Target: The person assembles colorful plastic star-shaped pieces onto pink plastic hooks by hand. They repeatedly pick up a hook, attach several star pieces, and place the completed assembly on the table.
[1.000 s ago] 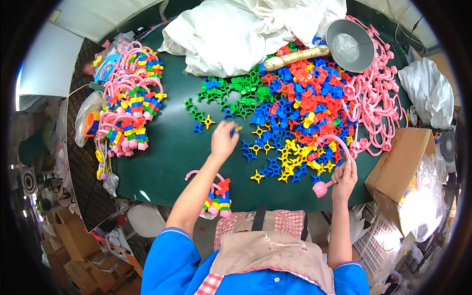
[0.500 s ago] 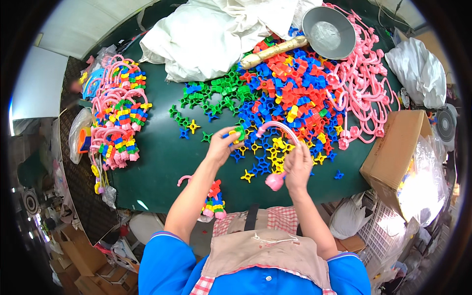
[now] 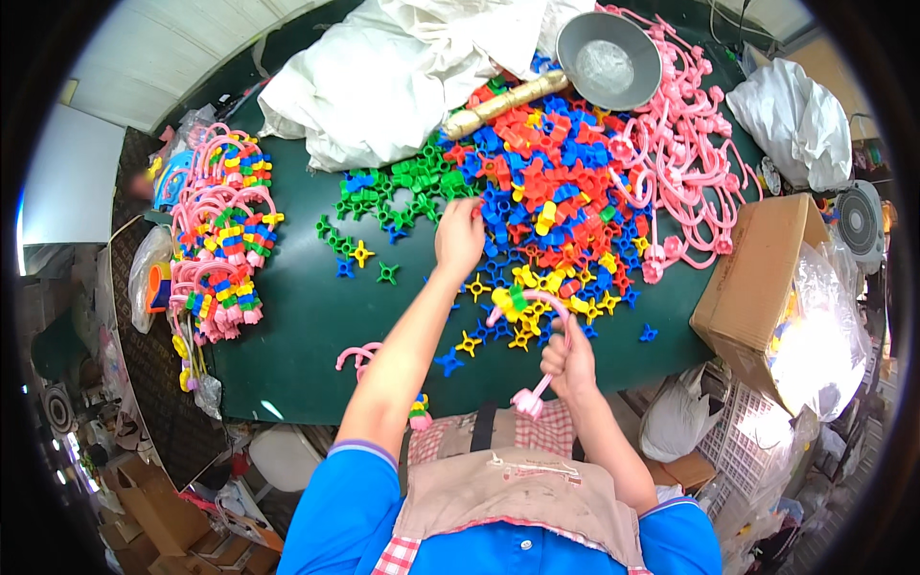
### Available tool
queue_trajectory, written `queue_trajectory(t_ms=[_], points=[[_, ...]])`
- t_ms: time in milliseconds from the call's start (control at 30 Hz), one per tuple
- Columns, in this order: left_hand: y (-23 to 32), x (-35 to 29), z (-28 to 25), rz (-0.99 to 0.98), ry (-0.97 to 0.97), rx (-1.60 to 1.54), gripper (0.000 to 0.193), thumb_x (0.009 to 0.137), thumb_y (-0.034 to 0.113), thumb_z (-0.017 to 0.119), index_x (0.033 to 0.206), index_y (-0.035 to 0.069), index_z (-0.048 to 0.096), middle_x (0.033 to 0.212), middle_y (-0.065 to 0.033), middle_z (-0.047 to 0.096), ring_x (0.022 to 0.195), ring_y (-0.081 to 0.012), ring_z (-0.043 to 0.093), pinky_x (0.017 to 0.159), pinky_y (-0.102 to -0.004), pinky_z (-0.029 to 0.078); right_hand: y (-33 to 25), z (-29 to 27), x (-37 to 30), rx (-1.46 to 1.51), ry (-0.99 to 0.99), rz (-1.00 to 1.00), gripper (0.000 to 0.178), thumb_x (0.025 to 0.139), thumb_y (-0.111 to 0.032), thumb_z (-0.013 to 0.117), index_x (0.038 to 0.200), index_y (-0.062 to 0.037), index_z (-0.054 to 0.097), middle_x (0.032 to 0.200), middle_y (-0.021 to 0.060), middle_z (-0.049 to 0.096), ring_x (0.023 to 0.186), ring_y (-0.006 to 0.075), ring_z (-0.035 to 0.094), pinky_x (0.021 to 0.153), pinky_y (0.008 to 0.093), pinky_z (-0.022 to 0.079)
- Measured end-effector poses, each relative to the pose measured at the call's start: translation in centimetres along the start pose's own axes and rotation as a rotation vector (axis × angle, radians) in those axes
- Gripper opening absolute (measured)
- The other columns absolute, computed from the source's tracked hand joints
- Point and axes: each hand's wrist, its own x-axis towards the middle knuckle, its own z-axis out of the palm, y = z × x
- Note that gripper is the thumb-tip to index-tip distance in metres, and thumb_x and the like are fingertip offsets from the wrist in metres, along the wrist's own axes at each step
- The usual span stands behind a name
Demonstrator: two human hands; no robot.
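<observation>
My right hand is closed round a pink curved plastic tube with a flower-shaped end hanging low. Near the tube's other end, a green ring piece and a yellow one sit threaded on it. My left hand reaches to the edge of the heap of red and blue star-shaped connector pieces, beside the green connector pieces. Its fingers are curled together, and what they pinch is mostly hidden. Loose yellow connectors lie between the hands.
Finished pink hoops with coloured pieces are stacked at the left. Pink tubes pile up at the right, by a grey bowl and a wrapped stick. A white sack lies at the back; a cardboard box stands right.
My left hand has moved up to the heap, leaving the green and yellow pieces on the pink tube. My right hand has drawn the tube slightly lower. The view has shifted a little.
</observation>
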Motion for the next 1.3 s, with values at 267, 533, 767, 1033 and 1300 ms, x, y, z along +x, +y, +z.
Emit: queue_trajectory(t_ms=[267,533,767,1033,1300], points=[[-0.7,2.8,0.5,0.035,-0.291,0.181,0.026,0.075,0.010,0.077,0.089,0.007,0.055,0.097,-0.0128,0.058,0.090,-0.0370,0.063,0.073,-0.0481,0.052,-3.7,1.4,2.8,0.142,-0.118,-0.124,0.035,0.108,-0.042,0.041,0.105,-0.0133,0.062,0.055,-0.0082,0.020,0.042,0.0039,0.017,0.038,0.0215,0.017],[-1.3,-0.7,-1.3,-0.264,-0.194,-0.570,0.056,0.081,-0.003,0.076,0.131,0.001,0.053,0.103,-0.0043,0.053,0.082,-0.0111,0.061,0.072,-0.0260,0.055,-5.3,0.6,4.3,0.214,-0.126,-0.114,0.034,0.108,-0.041,0.042,0.106,-0.0127,0.060,0.055,-0.0083,0.021,0.043,0.0047,0.017,0.040,0.0225,0.016],[-0.9,-8.0,-8.5,-0.459,-0.374,-0.659,0.033,0.089,-0.001,0.069,0.121,-0.001,0.064,0.108,-0.0076,0.062,0.096,-0.0180,0.069,0.078,-0.0307,0.058,-5.7,-1.9,2.7,0.230,-0.042,-0.132,0.034,0.106,-0.041,0.046,0.102,-0.0137,0.065,0.053,-0.0081,0.022,0.042,0.0045,0.018,0.039,0.0219,0.017],[-0.9,-26.6,-9.8,0.105,-0.723,0.368,0.019,0.083,0.010,0.068,0.102,0.010,0.069,0.102,-0.0144,0.059,0.083,-0.0334,0.068,0.069,-0.0449,0.056,-2.3,-5.0,0.3,0.226,-0.047,0.004,0.032,0.106,-0.042,0.046,0.102,-0.0132,0.060,0.053,-0.0081,0.021,0.042,0.0048,0.017,0.039,0.0227,0.015],[2.1,-20.1,-4.7,-0.845,-0.346,-0.914,0.023,0.094,0.011,0.069,0.113,-0.002,0.068,0.100,-0.0109,0.072,0.089,-0.0212,0.074,0.067,-0.0287,0.061,0.6,-3.6,-1.6,0.101,-0.079,-0.121,0.032,0.107,-0.040,0.045,0.105,-0.0107,0.058,0.054,-0.0073,0.023,0.043,0.0044,0.018,0.039,0.0234,0.016]])
